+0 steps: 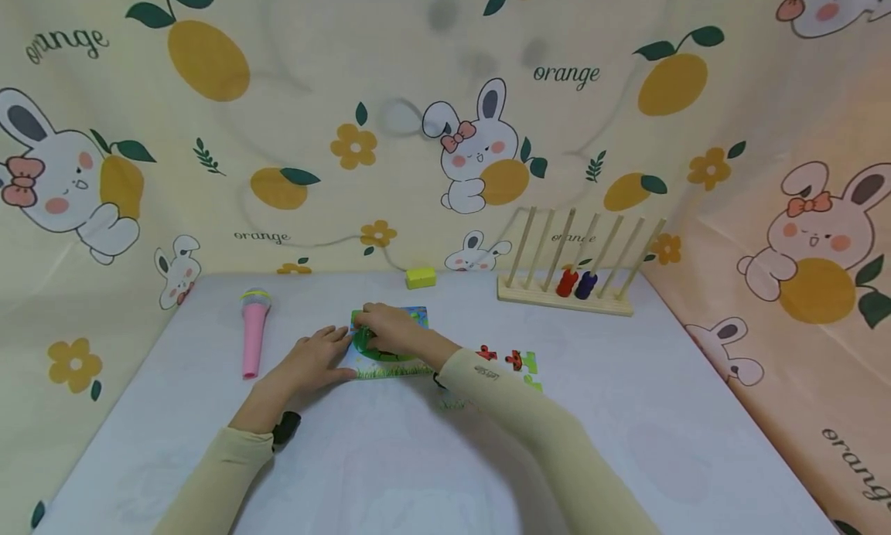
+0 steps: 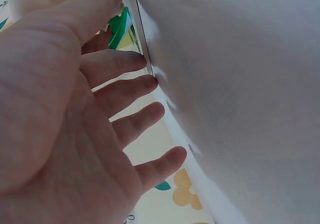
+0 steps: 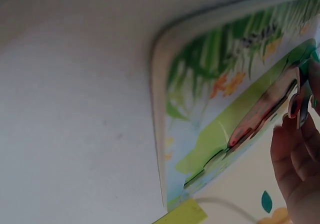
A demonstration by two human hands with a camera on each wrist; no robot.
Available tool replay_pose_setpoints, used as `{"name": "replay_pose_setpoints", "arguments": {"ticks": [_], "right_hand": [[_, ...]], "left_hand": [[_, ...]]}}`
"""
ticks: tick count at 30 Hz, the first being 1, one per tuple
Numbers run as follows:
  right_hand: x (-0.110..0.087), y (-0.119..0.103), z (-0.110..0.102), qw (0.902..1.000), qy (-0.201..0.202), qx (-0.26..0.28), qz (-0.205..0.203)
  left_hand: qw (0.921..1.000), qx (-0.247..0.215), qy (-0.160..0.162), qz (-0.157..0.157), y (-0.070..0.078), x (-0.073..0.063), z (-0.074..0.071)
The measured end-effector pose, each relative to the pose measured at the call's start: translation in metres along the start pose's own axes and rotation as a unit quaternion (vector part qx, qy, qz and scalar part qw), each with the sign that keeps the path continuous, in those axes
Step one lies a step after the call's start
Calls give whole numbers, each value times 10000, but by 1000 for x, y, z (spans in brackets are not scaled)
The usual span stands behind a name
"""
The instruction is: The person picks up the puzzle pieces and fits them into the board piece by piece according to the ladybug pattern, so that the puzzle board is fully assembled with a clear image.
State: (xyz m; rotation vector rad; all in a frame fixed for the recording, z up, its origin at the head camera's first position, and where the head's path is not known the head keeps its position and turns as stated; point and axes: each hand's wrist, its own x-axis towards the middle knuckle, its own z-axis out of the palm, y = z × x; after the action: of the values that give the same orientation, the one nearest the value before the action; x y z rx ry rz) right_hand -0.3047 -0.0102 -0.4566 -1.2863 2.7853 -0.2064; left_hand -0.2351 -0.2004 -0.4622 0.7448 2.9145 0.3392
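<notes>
A picture puzzle board [image 1: 379,373] with a printed grass border lies flat on the white table. My left hand [image 1: 316,361] rests at its left side, and in the left wrist view the fingers [image 2: 132,96] are spread and fairly straight, touching the board's edge. Over the board, my right hand [image 1: 395,330] pinches a small puzzle piece [image 3: 298,98] with green and red on it, tilted above the recess. Part of the recess is hidden by that hand. To the right, partly behind my right sleeve, are loose puzzle pieces with red [image 1: 515,359] and green markings.
A pink toy microphone [image 1: 254,334] lies at the left. Behind the board sits a yellow block [image 1: 421,278]. At the back right stands a wooden peg rack [image 1: 599,306] with red beads [image 1: 567,282] and purple beads [image 1: 586,286]. Patterned cloth [image 1: 390,202] encloses the table.
</notes>
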Motion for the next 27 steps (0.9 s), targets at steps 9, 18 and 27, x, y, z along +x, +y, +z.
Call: {"name": "replay_pose_setpoints", "arguments": {"ticks": [9, 18, 27], "right_hand": [[4, -4, 0, 9997, -114, 129, 200], [3, -3, 1, 9989, -195, 287, 302], [-3, 0, -4, 9988, -14, 482, 45]], "left_hand": [[10000, -29, 20, 53, 3, -2, -2], [9999, 59, 81, 116, 3, -2, -2], [9999, 86, 37, 68, 2, -1, -1]]}}
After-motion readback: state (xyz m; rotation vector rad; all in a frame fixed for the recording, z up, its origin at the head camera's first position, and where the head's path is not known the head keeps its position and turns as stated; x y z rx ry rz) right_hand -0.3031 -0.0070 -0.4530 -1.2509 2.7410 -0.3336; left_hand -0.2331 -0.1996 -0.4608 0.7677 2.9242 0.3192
